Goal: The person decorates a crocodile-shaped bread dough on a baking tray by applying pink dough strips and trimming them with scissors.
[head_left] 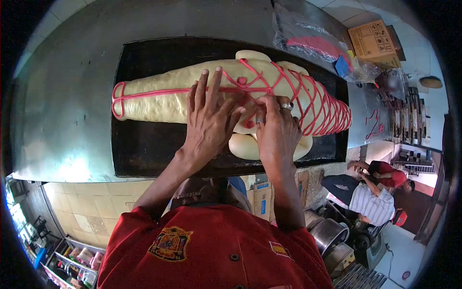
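A long pale shaped dough (pixel 159 106) lies in a dark baking tray (pixel 149 154), narrow at the left and wider with rounded side lobes toward the right. Pink dough strips (pixel 317 108) criss-cross its right part, and one runs lengthwise along the middle to a loop at the left end. My left hand (pixel 209 115) rests across the dough, fingers spread, over the lengthwise strip. Beside it, my right hand (pixel 279 127) has bent fingers pinched on a pink strip near the middle; rings show on its fingers. The fingertips partly hide the strip there.
Loose pink scraps (pixel 373 125) lie on the metal table (pixel 77 96) right of the tray. Plastic bags with pink dough (pixel 317 46) and a cardboard box (pixel 374 42) stand at the back right. Two people (pixel 373 200) are at the lower right, near metal pots (pixel 329 236).
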Available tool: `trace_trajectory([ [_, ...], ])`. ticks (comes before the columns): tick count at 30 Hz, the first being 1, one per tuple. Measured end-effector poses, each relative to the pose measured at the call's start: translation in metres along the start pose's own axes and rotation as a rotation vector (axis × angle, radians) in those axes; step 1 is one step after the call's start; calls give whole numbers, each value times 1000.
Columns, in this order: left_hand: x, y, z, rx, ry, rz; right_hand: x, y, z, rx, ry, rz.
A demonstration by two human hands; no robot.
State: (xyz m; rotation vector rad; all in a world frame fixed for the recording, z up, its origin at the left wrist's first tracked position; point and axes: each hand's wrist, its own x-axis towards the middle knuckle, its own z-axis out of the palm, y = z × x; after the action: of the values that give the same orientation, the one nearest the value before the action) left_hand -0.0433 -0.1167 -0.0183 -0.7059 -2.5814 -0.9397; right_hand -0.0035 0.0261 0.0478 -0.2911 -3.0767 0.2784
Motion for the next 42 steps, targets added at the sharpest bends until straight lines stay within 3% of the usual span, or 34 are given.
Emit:
trace_trajectory([
  [6,2,3,0,45,-24,47,-5,17,10,106,145,-11],
  [10,8,10,-3,-13,15,-30,-16,38,11,257,189,-5],
  [14,21,17,-14,-97,145,-36,-32,85,-10,263,320,41],
  [19,31,34,-19,44,288,8,-30,218,-31,254,452,272],
  [20,33,38,-17,77,322,18,-21,264,-23,188,474,387],
  [23,31,61,-11,186,396,38,1,414,-3,90,623,367],
  [24,32,72,-9,213,402,-5,8,444,-2,77,510,518],
  [25,33,83,-6,293,419,-6,10,465,4,12,463,518],
  [27,30,104,11,300,449,-69,18,505,19,-18,273,488],
  [28,29,118,21,285,461,-131,23,530,32,6,199,337],
  [31,35,174,57,276,480,-248,43,574,38,331,215,206],
  [33,37,215,75,293,457,-284,68,582,7,476,465,331],
  [34,38,233,87,272,445,-325,88,603,4,485,456,325],
  [37,38,265,110,365,410,-328,153,651,4,400,384,199],
  [39,38,285,118,415,399,-345,186,669,8,-9,320,98],
  [42,26,300,124,400,458,-433,252,705,16,-28,331,13],
])
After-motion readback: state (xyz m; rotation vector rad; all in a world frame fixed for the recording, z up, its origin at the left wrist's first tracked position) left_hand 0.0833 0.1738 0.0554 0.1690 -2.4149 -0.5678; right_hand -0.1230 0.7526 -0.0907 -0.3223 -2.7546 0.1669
